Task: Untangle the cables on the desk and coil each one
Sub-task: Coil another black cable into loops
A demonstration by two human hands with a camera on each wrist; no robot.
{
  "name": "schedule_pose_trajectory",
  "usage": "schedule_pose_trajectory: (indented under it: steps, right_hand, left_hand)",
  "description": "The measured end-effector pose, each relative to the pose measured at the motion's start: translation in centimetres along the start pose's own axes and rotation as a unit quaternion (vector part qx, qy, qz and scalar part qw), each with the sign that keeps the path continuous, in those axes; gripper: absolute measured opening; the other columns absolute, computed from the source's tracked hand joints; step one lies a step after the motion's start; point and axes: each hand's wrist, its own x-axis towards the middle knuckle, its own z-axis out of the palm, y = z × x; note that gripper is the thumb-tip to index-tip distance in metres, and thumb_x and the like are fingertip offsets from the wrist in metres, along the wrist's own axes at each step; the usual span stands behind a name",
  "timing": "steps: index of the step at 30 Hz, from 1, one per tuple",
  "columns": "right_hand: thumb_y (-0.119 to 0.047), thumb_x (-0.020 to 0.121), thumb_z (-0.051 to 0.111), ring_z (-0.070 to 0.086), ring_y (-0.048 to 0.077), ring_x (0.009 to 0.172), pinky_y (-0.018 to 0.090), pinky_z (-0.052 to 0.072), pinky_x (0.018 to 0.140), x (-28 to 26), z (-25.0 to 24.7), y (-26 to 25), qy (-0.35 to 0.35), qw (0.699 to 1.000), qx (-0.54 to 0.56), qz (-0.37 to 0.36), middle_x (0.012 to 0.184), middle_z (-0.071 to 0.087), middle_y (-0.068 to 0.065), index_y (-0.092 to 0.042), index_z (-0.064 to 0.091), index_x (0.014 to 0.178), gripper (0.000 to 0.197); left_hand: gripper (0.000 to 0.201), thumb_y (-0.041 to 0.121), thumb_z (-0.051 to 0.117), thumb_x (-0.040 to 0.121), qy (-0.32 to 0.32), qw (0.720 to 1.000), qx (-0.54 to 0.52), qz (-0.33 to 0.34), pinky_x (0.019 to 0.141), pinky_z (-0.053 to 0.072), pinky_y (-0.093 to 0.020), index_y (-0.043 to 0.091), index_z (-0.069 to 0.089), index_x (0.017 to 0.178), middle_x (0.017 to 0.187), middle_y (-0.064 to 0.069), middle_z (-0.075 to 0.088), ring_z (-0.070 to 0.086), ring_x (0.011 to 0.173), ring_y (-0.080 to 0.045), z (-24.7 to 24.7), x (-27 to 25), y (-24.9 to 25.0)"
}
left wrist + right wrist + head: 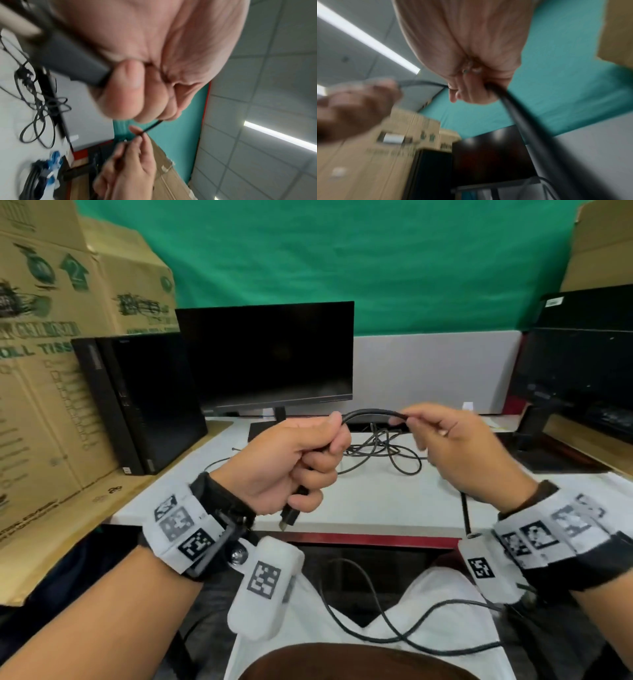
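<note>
- Cable (371, 415) arches between your two hands above the near edge of the table (359, 501), well placed for forming a first loop.
- Your left hand (284, 460) is fisted around it near one end, so the plug (290, 518) hangs out below the fist; that likely anchors the coil's start.
- Your right hand (459, 446) pinches the cable between thumb and fingertips, and the slack runs down off the table edge into your lap.
- Behind your hands, a tangle of cables (380, 450) lies on the white table, not yet sorted.
- At the back stand a dark monitor (267, 354) and a black computer tower (137, 402), with cardboard boxes (44, 354) to the left and a green curtain (342, 251) behind.
</note>
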Motion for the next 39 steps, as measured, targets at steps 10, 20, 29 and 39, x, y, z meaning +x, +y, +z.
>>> schedule_pose_trajectory:
  steps: [10, 20, 29, 39]
  right_hand:
    - [-0.029, 0.105, 0.037, 0.046, 0.024, 0.065, 0.036, 0.041, 0.060, -5.3, 5.7, -2.3, -0.337, 0.879, -0.336, -0.031, 0.078, 0.048, 0.000, -0.022, 0.041, 0.129, 0.026]
    - [-0.049, 0.093, 0.048, 0.060, 0.005, 0.070, 0.029, 0.050, 0.066, -3.1, -2.3, -9.0, -0.271, 0.924, -0.247, -0.110, 0.078, 0.068, -0.013, -0.033, 0.069, 0.096, 0.027]
    - [-0.044, 0.095, 0.046, 0.047, 0.015, 0.043, 0.026, 0.039, 0.041, -1.3, -0.3, -4.4, -0.139, 0.977, 0.157, 0.048, 0.113, 0.073, 0.005, -0.032, 0.067, 0.120, 0.034]
    - [-0.042, 0.104, 0.042, 0.015, 0.010, 0.045, 0.022, 0.018, 0.041, -0.6, 0.2, -3.4, -0.112, 0.909, 0.368, 0.162, 0.061, 0.035, -0.002, -0.021, 0.057, 0.083, 0.033]
  left_hand:
    - [0.039, 0.033, 0.041, 0.103, 0.187, 0.962, 0.059, 0.191, 0.105, 0.046, -0.055, 0.028, 0.069, 0.075, 0.136, -0.002, 0.060, 0.051, 0.133, -0.013, 0.8, 3.0, -2.6]
    - [0.040, 0.039, 0.043, 0.097, 0.123, 0.894, 0.410, 0.133, 0.074, 0.037, -0.019, 0.016, 0.075, 0.088, 0.081, 0.010, 0.063, 0.053, 0.079, -0.003, -2.0, 1.3, -3.2]
    - [0.066, 0.071, 0.019, 0.094, -0.003, 0.995, 0.005, 0.098, 0.052, 0.049, -0.036, 0.017, 0.035, 0.061, 0.040, 0.008, 0.025, 0.019, 0.030, -0.010, 2.9, 1.4, -2.3]
    - [0.053, 0.052, 0.038, 0.097, 0.039, 0.991, -0.073, 0.104, 0.082, 0.057, -0.044, 0.015, 0.038, 0.059, 0.049, -0.001, 0.031, 0.046, 0.042, -0.021, 3.4, 1.2, -2.0]
